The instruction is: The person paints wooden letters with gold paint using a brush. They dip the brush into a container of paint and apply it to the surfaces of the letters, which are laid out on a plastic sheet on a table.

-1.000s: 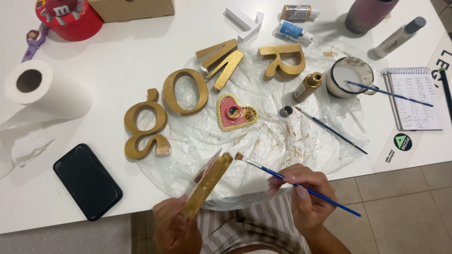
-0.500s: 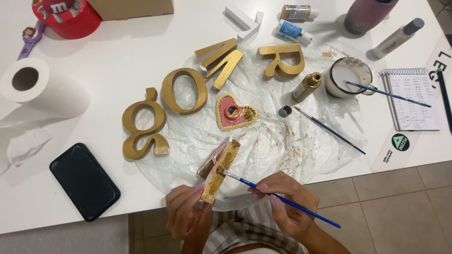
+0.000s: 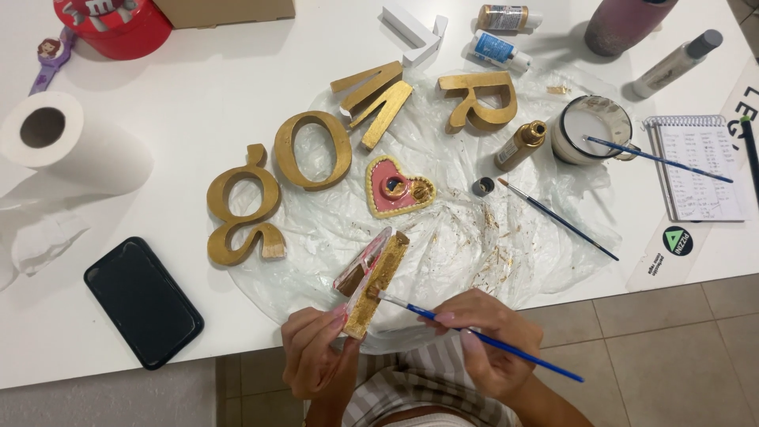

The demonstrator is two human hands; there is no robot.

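My left hand (image 3: 316, 352) grips a flat gold-and-pink piece (image 3: 370, 277) by its near end, tilted on edge above the plastic sheet (image 3: 443, 237). My right hand (image 3: 486, 340) holds a blue-handled paintbrush (image 3: 474, 336) whose bristle tip touches the piece's gold edge. Several gold letters lie beyond: a "g" (image 3: 241, 205), an "o" (image 3: 312, 150), an "M" (image 3: 375, 95) and an "R" (image 3: 478, 99). A pink heart with a gold rim (image 3: 398, 188) sits among them.
A gold paint bottle (image 3: 520, 145) and its cap (image 3: 482, 187), a second brush (image 3: 557, 217), and a cup of white liquid with a brush (image 3: 589, 126) stand on the right. A notepad (image 3: 704, 166), black phone (image 3: 142, 300), paper roll (image 3: 75, 146) and red tin (image 3: 115, 24) lie around on the white table (image 3: 198, 87).
My left hand turned the piece from showing its gold face to standing on edge. The brush tip moved from beside the piece onto its gold edge.
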